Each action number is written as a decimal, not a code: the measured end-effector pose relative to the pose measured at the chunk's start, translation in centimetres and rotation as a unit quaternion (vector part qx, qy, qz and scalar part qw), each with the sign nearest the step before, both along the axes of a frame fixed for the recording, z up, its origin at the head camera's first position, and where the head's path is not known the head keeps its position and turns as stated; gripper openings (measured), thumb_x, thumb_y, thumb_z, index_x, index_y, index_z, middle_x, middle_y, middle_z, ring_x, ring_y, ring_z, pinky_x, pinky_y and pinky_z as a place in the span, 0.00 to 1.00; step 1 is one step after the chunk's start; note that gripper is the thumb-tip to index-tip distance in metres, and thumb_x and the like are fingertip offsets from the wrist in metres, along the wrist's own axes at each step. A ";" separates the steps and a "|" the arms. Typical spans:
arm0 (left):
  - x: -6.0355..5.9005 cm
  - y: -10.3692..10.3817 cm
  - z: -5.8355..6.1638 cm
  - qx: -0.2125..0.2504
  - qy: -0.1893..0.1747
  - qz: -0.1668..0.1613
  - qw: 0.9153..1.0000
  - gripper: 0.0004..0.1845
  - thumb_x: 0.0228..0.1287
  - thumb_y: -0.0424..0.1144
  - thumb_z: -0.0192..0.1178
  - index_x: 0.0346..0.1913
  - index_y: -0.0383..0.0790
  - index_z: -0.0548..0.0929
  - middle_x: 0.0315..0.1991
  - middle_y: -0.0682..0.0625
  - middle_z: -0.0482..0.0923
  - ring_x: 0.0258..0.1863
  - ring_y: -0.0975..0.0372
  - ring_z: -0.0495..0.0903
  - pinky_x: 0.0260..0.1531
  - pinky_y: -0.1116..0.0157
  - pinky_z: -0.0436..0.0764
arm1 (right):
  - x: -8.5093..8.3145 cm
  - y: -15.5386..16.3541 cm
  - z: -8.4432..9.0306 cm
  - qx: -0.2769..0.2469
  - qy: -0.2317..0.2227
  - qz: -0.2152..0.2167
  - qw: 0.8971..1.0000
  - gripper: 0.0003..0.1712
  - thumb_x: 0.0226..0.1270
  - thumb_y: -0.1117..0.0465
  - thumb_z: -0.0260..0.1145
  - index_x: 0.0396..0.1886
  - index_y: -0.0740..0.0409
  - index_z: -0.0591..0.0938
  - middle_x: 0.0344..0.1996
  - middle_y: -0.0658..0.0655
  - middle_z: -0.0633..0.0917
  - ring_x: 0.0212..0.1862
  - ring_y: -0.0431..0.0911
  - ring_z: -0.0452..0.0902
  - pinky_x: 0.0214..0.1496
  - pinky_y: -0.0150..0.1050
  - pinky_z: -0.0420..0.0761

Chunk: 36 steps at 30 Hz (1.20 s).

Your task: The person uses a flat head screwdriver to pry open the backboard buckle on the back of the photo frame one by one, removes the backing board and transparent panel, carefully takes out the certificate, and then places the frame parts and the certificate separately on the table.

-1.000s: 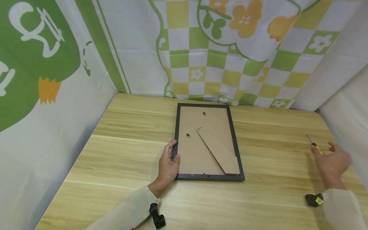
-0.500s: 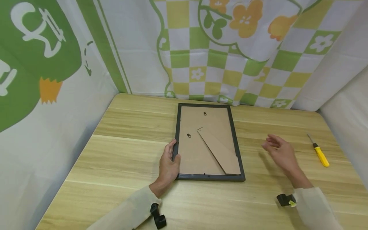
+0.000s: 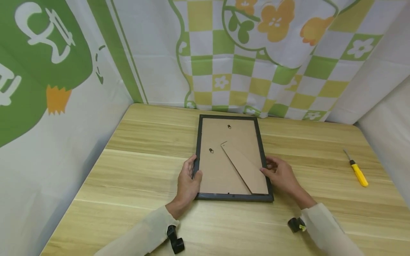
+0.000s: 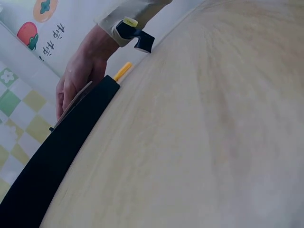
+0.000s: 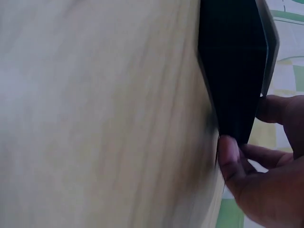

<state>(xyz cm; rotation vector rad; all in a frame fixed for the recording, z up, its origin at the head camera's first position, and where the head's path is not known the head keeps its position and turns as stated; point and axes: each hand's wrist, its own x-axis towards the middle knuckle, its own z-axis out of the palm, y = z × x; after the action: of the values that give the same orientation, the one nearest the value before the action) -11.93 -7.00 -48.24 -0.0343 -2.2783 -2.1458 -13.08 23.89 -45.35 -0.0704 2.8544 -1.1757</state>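
Note:
A black picture frame lies face down on the wooden table, its brown backing board turned up. Two small metal hanging rings sit on the board, and a cardboard stand leg lies slanted across it. My left hand grips the frame's left side near the front, thumb over the top edge. At the opposite side, my right hand holds the right edge, thumb on top beside the stand leg. In the right wrist view, this hand's fingers reach the frame's lower edge at the tabletop.
A yellow-handled screwdriver lies on the table to the right, shaft pointing away. Behind the table hangs a green and yellow checked cloth; white printed sheets close off both sides.
My right hand has left the screwdriver on the right of the table and moved left to take hold of the frame's right edge. The left hand keeps its grip.

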 end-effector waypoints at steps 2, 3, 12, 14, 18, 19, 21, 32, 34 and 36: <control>-0.3 -0.3 0.2 0.009 -0.010 -0.002 1.000 0.29 0.71 0.25 0.49 0.73 0.34 0.59 0.77 0.39 0.55 0.77 0.51 0.53 0.76 0.54 0.55 | -0.1 0.2 0.0 0.002 0.006 0.007 1.000 0.28 0.66 0.66 0.66 0.63 0.75 0.72 0.48 0.70 0.82 0.47 0.56 0.81 0.43 0.37 0.84; -0.4 -0.5 0.3 0.010 -0.015 -0.001 1.000 0.29 0.71 0.26 0.50 0.73 0.34 0.59 0.76 0.39 0.55 0.77 0.51 0.52 0.76 0.54 0.54 | -0.2 0.3 0.0 0.004 0.009 0.011 1.000 0.28 0.66 0.66 0.66 0.63 0.75 0.72 0.47 0.70 0.82 0.47 0.55 0.81 0.43 0.37 0.85; -3.7 -3.9 1.1 0.005 -0.054 0.006 0.999 0.31 0.73 0.30 0.50 0.75 0.33 0.54 0.79 0.40 0.48 0.79 0.51 0.46 0.78 0.55 0.48 | -1.5 2.1 -0.3 0.012 0.019 0.076 0.997 0.27 0.65 0.68 0.65 0.62 0.76 0.73 0.51 0.73 0.82 0.47 0.57 0.82 0.45 0.43 0.86; -4.4 -4.6 1.3 -0.003 -0.066 0.012 0.998 0.31 0.73 0.31 0.51 0.75 0.35 0.54 0.79 0.42 0.47 0.79 0.52 0.45 0.78 0.56 0.49 | -1.8 2.3 0.0 0.011 0.012 0.088 0.996 0.27 0.66 0.67 0.66 0.62 0.76 0.73 0.52 0.73 0.81 0.48 0.58 0.82 0.46 0.45 0.86; -5.5 -5.9 1.6 -0.025 -0.082 0.014 0.996 0.32 0.74 0.33 0.50 0.76 0.39 0.53 0.80 0.45 0.45 0.80 0.55 0.44 0.79 0.58 0.49 | -2.5 2.7 0.5 0.020 0.007 0.115 0.993 0.28 0.66 0.66 0.66 0.63 0.74 0.73 0.51 0.72 0.83 0.49 0.58 0.83 0.46 0.46 0.86; -5.7 -6.1 1.6 -0.031 -0.084 0.015 0.996 0.32 0.74 0.34 0.50 0.76 0.40 0.52 0.80 0.45 0.45 0.80 0.55 0.44 0.79 0.58 0.49 | -2.7 2.8 0.6 0.022 0.006 0.123 0.992 0.28 0.67 0.66 0.65 0.63 0.74 0.73 0.52 0.72 0.83 0.49 0.59 0.83 0.46 0.47 0.86; -6.0 -6.5 1.7 -0.041 -0.081 0.019 0.996 0.32 0.74 0.34 0.50 0.77 0.41 0.52 0.80 0.46 0.45 0.80 0.55 0.45 0.78 0.57 0.49 | -3.0 3.0 0.9 0.027 0.002 0.142 0.989 0.28 0.68 0.67 0.64 0.65 0.74 0.72 0.55 0.73 0.81 0.51 0.61 0.82 0.47 0.49 0.86; -7.6 -6.9 1.7 -0.155 -0.025 0.003 0.988 0.32 0.72 0.35 0.54 0.75 0.38 0.57 0.78 0.41 0.53 0.77 0.48 0.54 0.75 0.52 0.59 | -4.5 3.9 1.8 0.074 0.000 0.192 0.979 0.27 0.70 0.69 0.61 0.67 0.69 0.71 0.62 0.73 0.76 0.60 0.66 0.76 0.55 0.58 0.81; -8.0 -7.1 1.8 -0.201 -0.014 -0.020 0.979 0.32 0.72 0.37 0.56 0.74 0.37 0.59 0.76 0.39 0.56 0.75 0.45 0.57 0.74 0.50 0.61 | -4.7 3.9 1.9 0.075 -0.002 0.200 0.977 0.27 0.70 0.68 0.61 0.67 0.68 0.71 0.63 0.72 0.75 0.63 0.66 0.73 0.57 0.58 0.80; -8.4 -7.4 2.1 -0.235 0.001 -0.062 0.970 0.32 0.71 0.39 0.57 0.74 0.37 0.60 0.75 0.37 0.58 0.74 0.43 0.59 0.72 0.47 0.63 | -4.8 3.9 2.0 0.073 -0.005 0.207 0.976 0.27 0.70 0.68 0.61 0.68 0.67 0.72 0.64 0.71 0.74 0.64 0.66 0.72 0.59 0.59 0.79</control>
<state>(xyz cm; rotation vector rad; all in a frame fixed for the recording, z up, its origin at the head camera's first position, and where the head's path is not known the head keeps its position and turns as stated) -20.37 -14.36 -46.14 -0.1849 -2.7920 -1.5919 -17.91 27.75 -43.40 -0.6154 2.7149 -0.8764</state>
